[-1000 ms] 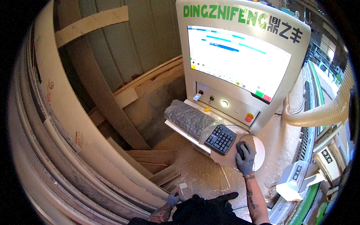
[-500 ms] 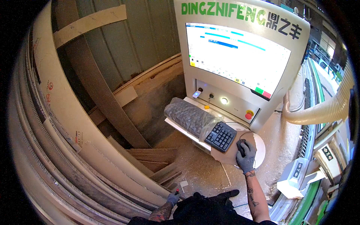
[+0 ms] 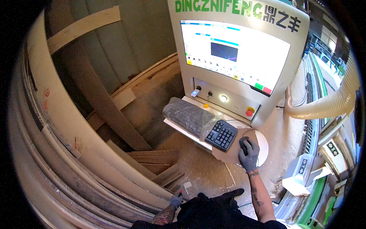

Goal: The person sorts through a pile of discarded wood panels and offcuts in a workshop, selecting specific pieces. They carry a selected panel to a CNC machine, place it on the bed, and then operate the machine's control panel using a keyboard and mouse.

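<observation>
My right hand (image 3: 250,154), in a grey glove, is closed over a black computer mouse (image 3: 244,142). The mouse rests on a brown cardboard pad (image 3: 228,155) to the right of a black keyboard (image 3: 222,134). Clear plastic wrap (image 3: 187,115) covers most of the keyboard; its number-pad end is bare. Low by my body, my gloved left hand (image 3: 176,200) is closed around a small red-tipped object (image 3: 180,193), mostly hidden by the fingers. Beyond the keyboard, a lit screen (image 3: 251,53) shows menus and a dark preview window.
The control cabinet (image 3: 280,103) carries a red emergency stop button (image 3: 249,112) and a plugged-in USB stick (image 3: 196,92). Tall stacked boards (image 3: 76,164) stand at left. A ribbed hose (image 3: 324,108) and machine rail (image 3: 308,95) run along the right. Sawdust covers the floor (image 3: 198,168).
A dark preview window has appeared on the screen where a blue-highlighted list was. My right hand stays on the mouse, with its fingers slightly shifted. The whole view has moved slightly.
</observation>
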### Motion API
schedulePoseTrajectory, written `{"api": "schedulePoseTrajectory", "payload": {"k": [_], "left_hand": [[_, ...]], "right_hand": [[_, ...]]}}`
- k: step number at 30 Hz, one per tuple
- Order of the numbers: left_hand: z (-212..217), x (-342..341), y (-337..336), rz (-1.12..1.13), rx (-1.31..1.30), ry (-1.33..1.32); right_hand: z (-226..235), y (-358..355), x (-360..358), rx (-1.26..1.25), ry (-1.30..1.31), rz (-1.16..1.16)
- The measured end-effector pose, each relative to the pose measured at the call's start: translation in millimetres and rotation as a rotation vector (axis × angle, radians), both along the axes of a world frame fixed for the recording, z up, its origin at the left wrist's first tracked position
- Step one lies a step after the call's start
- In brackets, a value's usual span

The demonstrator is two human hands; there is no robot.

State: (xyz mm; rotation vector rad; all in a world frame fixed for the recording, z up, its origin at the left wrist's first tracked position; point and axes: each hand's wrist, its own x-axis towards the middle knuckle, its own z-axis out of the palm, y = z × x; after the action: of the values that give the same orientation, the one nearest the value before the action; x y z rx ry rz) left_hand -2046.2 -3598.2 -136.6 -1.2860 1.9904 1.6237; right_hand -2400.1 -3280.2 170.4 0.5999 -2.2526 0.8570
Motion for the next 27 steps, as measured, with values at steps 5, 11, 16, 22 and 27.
{"api": "schedulePoseTrajectory", "payload": {"k": [5,11,16,22,27], "left_hand": [[14,-8,3,-0.018,0.029,-0.020],[32,-10,1,-0.020,0.051,-0.018],[38,-10,-1,-0.028,0.076,0.035],[46,-26,4,-0.151,-0.005,-0.047],[13,-10,-20,-0.090,0.099,-0.056]], "right_hand": [[-2,6,0,0.037,-0.028,-0.023],[1,5,0,-0.010,-0.003,-0.037],[1,5,-2,-0.026,0.016,-0.033],[4,10,-3,-0.014,-0.002,-0.043],[21,0,-1,-0.027,0.007,-0.034]]}}
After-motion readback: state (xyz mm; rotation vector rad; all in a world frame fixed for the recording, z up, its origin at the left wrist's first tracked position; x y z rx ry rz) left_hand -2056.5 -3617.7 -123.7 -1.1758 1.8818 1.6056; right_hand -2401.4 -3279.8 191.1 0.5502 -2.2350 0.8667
